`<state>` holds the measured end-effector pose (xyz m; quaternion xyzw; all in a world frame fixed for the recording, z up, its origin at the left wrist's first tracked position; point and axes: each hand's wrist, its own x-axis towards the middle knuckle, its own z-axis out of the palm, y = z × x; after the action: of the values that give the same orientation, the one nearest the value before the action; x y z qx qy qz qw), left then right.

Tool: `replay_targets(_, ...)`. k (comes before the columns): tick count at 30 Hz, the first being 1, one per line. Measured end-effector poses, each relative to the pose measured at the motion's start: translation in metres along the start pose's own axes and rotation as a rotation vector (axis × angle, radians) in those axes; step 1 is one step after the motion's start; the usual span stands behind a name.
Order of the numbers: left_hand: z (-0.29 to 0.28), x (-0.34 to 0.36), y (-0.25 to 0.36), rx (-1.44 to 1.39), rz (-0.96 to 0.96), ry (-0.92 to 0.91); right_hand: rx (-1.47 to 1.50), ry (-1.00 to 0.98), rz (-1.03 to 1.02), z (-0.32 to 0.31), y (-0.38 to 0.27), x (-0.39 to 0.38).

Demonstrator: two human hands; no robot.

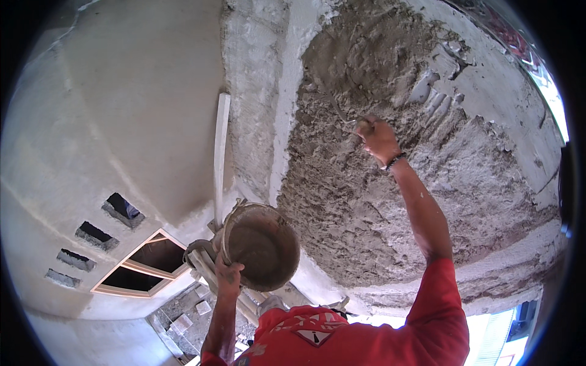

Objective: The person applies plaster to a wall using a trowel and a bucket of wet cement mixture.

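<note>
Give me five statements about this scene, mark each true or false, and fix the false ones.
1. The left hand holds the bucket. True.
2. A dark bracelet circles the wrist of the right hand. True.
3. The right hand is empty. False: it grips the handle of what looks like a trowel.
4. The person's shirt is blue. False: it is red.
5. The wooden window frame is right of the bucket. False: it is left.

A bucket (261, 247) in the left hand (228, 276) sits left of the right hand (381, 142) and trowel (365, 127), right of a window frame (146, 269).
</note>
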<state>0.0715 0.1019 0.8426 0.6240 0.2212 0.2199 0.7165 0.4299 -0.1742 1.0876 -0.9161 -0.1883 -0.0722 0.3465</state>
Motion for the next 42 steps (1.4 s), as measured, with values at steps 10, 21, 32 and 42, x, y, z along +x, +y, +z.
replay_targets(10, 0.006, -0.004, -0.009, -0.007, 0.019, -0.003, -0.217, 0.129, -0.066, -0.081, -0.008, -0.066)
replay_targets(21, 0.031, -0.032, -0.013, 0.041, -0.031, 0.045, -0.651, 0.250, -0.383, -0.178, -0.051, -0.146)
replay_targets(32, 0.059, -0.074, -0.024, 0.093, -0.028, 0.162, 0.113, -0.466, -0.694, -0.188, -0.098, -0.192)
replay_targets(42, 0.084, -0.104, -0.011, -0.009, -0.112, 0.058, -0.079, 0.292, -0.355, -0.272, -0.008, -0.154)
